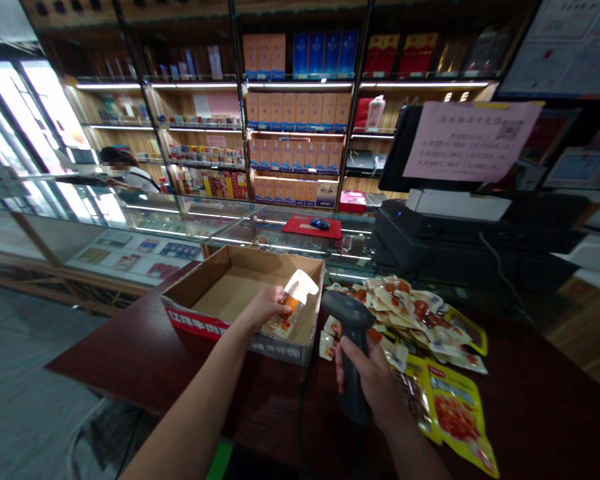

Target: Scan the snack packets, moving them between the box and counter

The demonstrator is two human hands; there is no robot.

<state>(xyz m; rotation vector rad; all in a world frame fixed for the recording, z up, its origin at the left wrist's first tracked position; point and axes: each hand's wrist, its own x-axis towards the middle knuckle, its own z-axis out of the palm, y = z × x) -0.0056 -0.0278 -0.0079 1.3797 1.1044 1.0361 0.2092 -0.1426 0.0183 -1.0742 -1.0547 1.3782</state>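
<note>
Two things held: the left hand [266, 308] closes on a light, soft, slippery snack sachet [281, 325] at 11 o'clock, inside the cardboard box [245, 263]; the right hand [367, 380] wraps a barcode scanner [349, 320]. I'd take the sachet by its sealed edge.

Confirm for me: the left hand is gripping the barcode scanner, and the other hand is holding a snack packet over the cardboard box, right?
Not quite: the head view shows the right hand gripping the barcode scanner, not the left. The left hand does hold the snack packet over the cardboard box.
</note>
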